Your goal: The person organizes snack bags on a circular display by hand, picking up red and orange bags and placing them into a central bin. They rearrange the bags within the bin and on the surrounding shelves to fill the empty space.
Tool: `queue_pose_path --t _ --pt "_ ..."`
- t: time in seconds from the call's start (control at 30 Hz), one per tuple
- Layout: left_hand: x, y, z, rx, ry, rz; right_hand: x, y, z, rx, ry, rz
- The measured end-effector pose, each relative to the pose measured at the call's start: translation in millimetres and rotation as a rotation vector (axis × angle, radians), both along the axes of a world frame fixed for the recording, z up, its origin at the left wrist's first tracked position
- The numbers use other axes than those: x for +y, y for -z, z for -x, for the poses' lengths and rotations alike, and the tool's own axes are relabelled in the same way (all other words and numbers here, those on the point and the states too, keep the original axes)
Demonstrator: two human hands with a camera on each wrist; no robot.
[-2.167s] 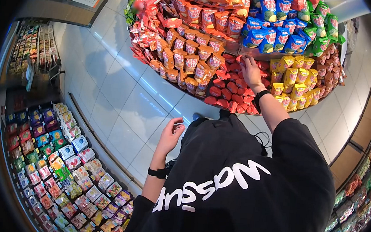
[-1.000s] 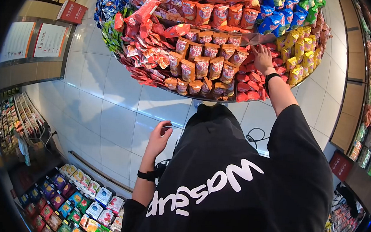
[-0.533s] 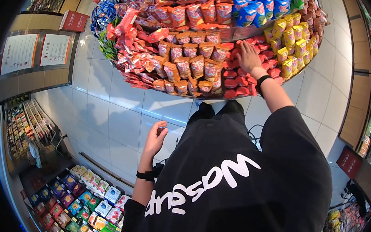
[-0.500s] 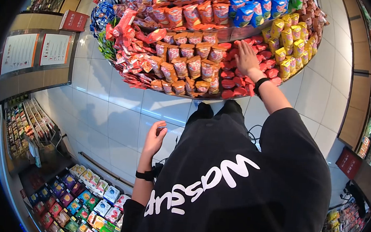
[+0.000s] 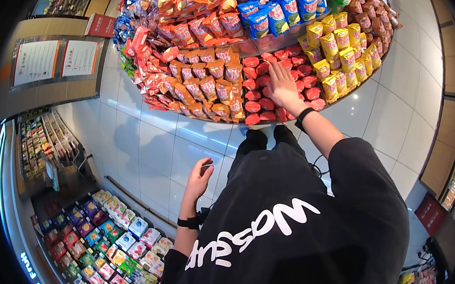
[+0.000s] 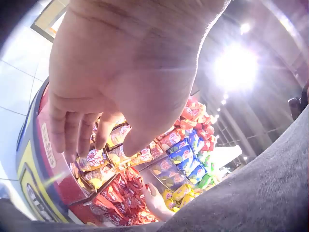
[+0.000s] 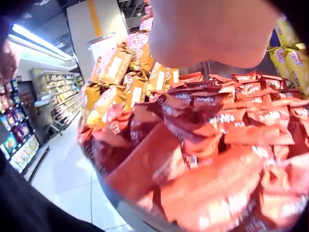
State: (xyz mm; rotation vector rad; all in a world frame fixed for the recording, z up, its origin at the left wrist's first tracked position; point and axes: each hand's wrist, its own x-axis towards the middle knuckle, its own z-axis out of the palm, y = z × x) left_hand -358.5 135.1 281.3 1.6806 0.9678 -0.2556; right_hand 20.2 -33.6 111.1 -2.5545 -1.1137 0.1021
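In the head view my right hand (image 5: 285, 89) lies over the small red snack packets (image 5: 252, 106), its fingers fairly straight and pointing to the back of their compartment. The right wrist view shows the hand's underside (image 7: 212, 36) just above these red packets (image 7: 207, 186), with crimped wrapper ends and white print. My left hand (image 5: 199, 178) hangs at my side over the floor, fingers loosely bent, holding nothing. It fills the upper part of the left wrist view, where the right hand (image 6: 155, 200) also appears small beside the red packets.
Orange-brown bags (image 5: 208, 86) stand left of the red packets, yellow bags (image 5: 346, 60) right, and blue bags (image 5: 280, 19) behind a low divider (image 5: 275, 43). A shelf of colourful packages (image 5: 118, 240) is at lower left. Tiled floor (image 5: 157, 158) lies between.
The right hand has drawn from the back of the red compartment towards its middle, and its fingers now lie straighter. The head view has shifted. The left hand still hangs loosely.
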Motion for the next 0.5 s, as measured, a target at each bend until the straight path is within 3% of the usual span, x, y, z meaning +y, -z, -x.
queue_pose_path --t 0.07,0.17,0.3,0.5 --pt "-10.2 -1.8 3.6 -0.012 -0.029 0.005 -22.8 -8.0 14.1 -0.086 -0.021 -0.099" --pt "-19.7 -0.1 9.4 0.021 -0.041 0.006 -53.7 27.5 36.4 0.017 -0.115 0.006" --pt "-31.0 -15.3 -1.0 0.094 0.015 -0.049 -43.2 40.6 34.9 -0.058 -0.095 0.108" --pt "-28.0 -6.7 11.6 0.07 -0.039 -0.04 -60.9 0.7 39.0 0.103 -0.07 -0.19"
